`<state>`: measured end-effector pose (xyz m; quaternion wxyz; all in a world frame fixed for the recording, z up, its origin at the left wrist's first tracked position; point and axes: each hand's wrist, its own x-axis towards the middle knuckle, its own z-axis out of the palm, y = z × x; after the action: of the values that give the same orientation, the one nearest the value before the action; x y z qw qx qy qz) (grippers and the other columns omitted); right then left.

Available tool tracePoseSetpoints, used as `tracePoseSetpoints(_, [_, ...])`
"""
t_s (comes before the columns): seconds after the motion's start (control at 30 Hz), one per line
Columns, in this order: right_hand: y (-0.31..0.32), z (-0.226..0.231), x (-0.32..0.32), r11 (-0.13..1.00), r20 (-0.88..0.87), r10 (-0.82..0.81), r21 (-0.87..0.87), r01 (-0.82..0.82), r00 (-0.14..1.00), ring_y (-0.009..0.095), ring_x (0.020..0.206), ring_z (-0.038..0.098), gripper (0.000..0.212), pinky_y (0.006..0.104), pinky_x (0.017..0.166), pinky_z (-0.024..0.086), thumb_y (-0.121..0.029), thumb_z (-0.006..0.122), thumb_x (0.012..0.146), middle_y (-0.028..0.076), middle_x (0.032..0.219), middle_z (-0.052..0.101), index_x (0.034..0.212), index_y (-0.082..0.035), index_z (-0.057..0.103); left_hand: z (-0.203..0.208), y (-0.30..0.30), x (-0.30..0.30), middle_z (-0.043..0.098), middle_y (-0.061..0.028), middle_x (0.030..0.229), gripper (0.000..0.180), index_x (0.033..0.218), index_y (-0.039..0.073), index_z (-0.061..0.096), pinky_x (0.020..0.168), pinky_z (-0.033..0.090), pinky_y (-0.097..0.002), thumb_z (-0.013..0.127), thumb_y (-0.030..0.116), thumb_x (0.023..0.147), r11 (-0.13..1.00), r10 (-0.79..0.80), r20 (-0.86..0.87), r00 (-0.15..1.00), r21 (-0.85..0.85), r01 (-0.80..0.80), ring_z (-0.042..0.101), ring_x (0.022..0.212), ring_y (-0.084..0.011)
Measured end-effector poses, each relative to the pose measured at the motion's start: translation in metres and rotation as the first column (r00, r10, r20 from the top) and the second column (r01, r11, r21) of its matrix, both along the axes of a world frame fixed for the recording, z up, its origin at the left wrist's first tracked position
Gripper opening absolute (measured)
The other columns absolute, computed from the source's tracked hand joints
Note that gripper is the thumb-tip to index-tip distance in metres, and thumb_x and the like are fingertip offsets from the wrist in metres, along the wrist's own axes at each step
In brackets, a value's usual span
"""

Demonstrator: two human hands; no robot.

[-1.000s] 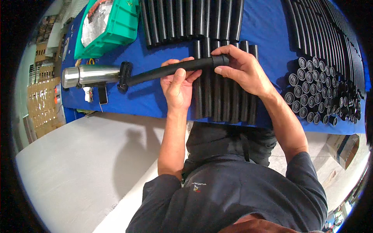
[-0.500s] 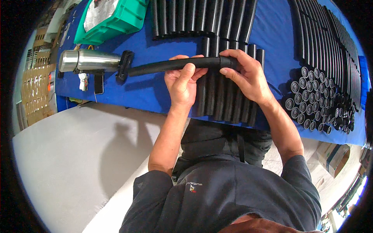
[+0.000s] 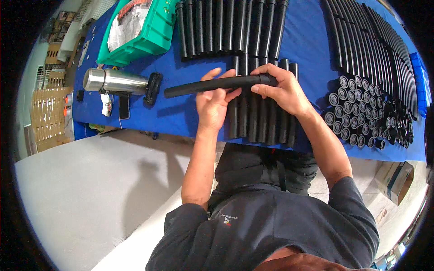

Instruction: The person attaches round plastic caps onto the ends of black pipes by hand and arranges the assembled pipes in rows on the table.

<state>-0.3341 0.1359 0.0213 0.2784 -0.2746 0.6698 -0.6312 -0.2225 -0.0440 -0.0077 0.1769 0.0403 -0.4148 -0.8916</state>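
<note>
You are holding the tube [image 3: 183, 88] left-to-right over the near row [image 3: 243, 117], with your right hand [image 3: 285, 92] pinching its right end, your left hand [image 3: 211, 108] loosely gripping mid-length, and its free end pointing left toward the flask [image 3: 122, 81].
</note>
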Motion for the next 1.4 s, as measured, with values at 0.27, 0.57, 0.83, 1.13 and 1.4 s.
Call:
tracePoseSetpoints(0.27, [0.003, 0.005, -0.002, 0.996, -0.089, 0.068, 0.058, -0.063, 0.994, 0.014, 0.071, 0.063, 0.031, 0.0294, 0.064, 0.05, -0.013, 0.075, 0.083, 0.006, 0.079, 0.065, 0.109, -0.001, 0.063, -0.018, -0.027, 0.038, 0.062, -0.0235, 0.121, 0.029, 0.119, 0.007, 0.056, 0.091, 0.059, -0.0432, 0.064, 0.007, 0.092, 0.96, 0.175, 0.023, 0.984, 0.218, -0.175, 0.066, 0.107, -0.031])
tracePoseSetpoints(0.57, [0.007, 0.011, -0.009, 0.982, -0.449, 0.182, 0.127, -0.14, 0.875, 0.034, 0.086, 0.064, 0.034, 0.0405, 0.077, 0.05, -0.014, 0.075, 0.079, 0.017, 0.09, 0.065, 0.107, 0.0, 0.061, -0.019, -0.03, 0.041, 0.063, -0.024, 0.119, 0.029, 0.121, 0.007, 0.055, 0.091, 0.059, -0.0431, 0.063, 0.006, 0.092, 0.963, 0.149, 0.028, 0.988, 0.221, -0.151, 0.067, 0.106, -0.0305])
tracePoseSetpoints(0.83, [-0.007, 0.005, 0.005, 0.995, -0.454, -0.051, -0.095, 0.008, 0.889, 0.017, 0.081, 0.062, 0.042, 0.0326, 0.075, 0.05, -0.008, 0.081, 0.074, 0.009, 0.099, 0.064, 0.111, -0.002, 0.062, -0.013, -0.02, 0.035, 0.063, -0.0256, 0.117, 0.031, 0.12, 0.005, 0.053, 0.091, 0.057, -0.0457, 0.065, 0.012, 0.092, 0.985, 0.112, 0.056, 0.992, 0.125, -0.118, 0.067, 0.105, -0.0331])
tracePoseSetpoints(1.13, [-0.001, 0.01, 0.001, 0.981, -0.006, 0.148, 0.124, -0.146, 0.989, 0.014, 0.078, 0.062, 0.034, 0.0309, 0.069, 0.05, -0.018, 0.079, 0.081, 0.01, 0.082, 0.066, 0.104, 0.0, 0.063, -0.016, -0.022, 0.039, 0.062, -0.0267, 0.12, 0.034, 0.122, 0.006, 0.053, 0.094, 0.056, -0.0485, 0.065, 0.012, 0.091, 0.994, 0.081, 0.038, 0.996, 0.071, -0.084, 0.066, 0.107, -0.0353])
tracePoseSetpoints(1.4, [0.0, 0.004, 0.0, 0.989, -0.247, 0.125, -0.048, -0.141, 0.961, 0.009, 0.076, 0.062, 0.035, 0.0257, 0.068, 0.05, -0.011, 0.076, 0.083, 0.002, 0.085, 0.064, 0.112, 0.001, 0.06, -0.015, -0.025, 0.041, 0.06, -0.0258, 0.126, 0.037, 0.124, 0.008, 0.053, 0.096, 0.054, -0.05, 0.067, 0.012, 0.09, 0.989, 0.053, 0.01, 0.999, 0.139, -0.053, 0.064, 0.111, -0.0348])
